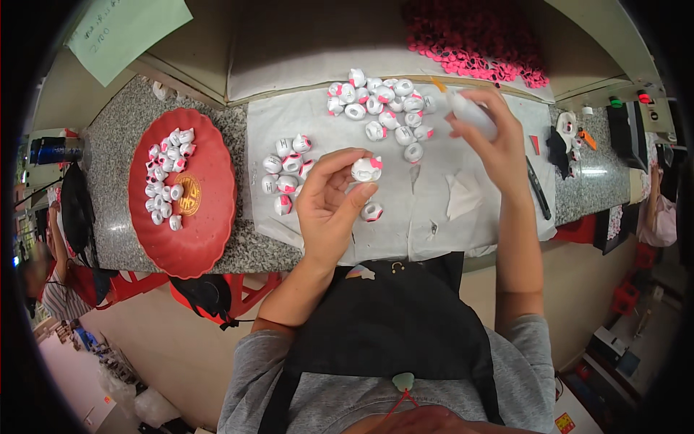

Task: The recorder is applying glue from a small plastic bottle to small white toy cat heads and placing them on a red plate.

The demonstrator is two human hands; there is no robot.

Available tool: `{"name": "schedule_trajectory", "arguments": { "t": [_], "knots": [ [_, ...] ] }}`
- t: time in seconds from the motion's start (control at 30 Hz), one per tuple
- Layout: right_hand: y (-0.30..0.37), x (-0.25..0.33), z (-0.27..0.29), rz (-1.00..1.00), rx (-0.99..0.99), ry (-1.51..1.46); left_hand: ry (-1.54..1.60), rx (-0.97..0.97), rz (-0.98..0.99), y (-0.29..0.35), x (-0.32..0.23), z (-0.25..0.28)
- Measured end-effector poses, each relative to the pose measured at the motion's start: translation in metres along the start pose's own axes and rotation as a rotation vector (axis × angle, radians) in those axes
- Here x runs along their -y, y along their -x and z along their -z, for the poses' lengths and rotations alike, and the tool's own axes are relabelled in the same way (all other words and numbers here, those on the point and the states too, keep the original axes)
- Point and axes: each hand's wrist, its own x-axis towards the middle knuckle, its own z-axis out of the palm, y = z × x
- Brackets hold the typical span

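Between the thumb and fingers of my left hand (327,210) is a small white cat-like figurine head (366,171) with a pink bow. My right hand (501,129) is wrapped round a translucent white squeeze bottle (471,116), tilted so its orange-yellow nozzle (439,85) points to the upper left. The bottle is held apart from the figurine head. Just below my left fingertips, a single similar piece (371,212) lies on the white sheet (390,242). Groups of matching white pieces (376,130) lie beyond my hands, with another group (287,163) to the left.
At the left stands a red scalloped tray (217,210) with several white pieces in it. Many pink parts (484,47) are heaped at the far right. A crumpled white paper (463,195) and a black pen-like tool (538,188) lie to the right. Other people sit at both sides.
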Motion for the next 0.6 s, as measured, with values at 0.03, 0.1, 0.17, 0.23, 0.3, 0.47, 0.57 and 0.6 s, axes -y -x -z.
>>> {"name": "schedule_trajectory", "arguments": {
  "t": [0.03, 0.1, 0.17, 0.23, 0.3, 0.47, 0.57, 0.6],
  "knots": [
    [-0.016, -0.010, 0.000, -0.003, -0.032, 0.040, -0.013, -0.001, 0.009, 0.001, 0.001, 0.000],
    [-0.047, -0.026, 0.004, 0.002, -0.124, 0.281, -0.004, 0.001, 0.027, -0.001, 0.004, -0.002],
    [-0.077, -0.037, 0.001, 0.024, -0.181, 0.471, -0.012, 0.003, 0.020, -0.001, 0.003, -0.002],
    [-0.097, -0.045, -0.003, 0.049, -0.090, 0.862, -0.042, -0.006, 0.015, -0.001, 0.004, -0.004],
    [-0.104, -0.048, -0.007, 0.076, -0.086, 0.908, -0.043, 0.003, 0.012, -0.001, 0.004, -0.004],
    [-0.108, -0.052, -0.004, 0.177, -0.161, 0.899, -0.063, 0.024, 0.010, -0.001, 0.004, -0.004],
    [-0.088, -0.023, 0.003, -0.206, -0.086, 0.362, -0.034, 0.007, 0.029, 0.000, 0.004, -0.003],
    [-0.076, -0.017, 0.003, -0.180, -0.056, 0.143, -0.034, 0.010, 0.033, 0.000, 0.004, -0.003]
  ]
}}
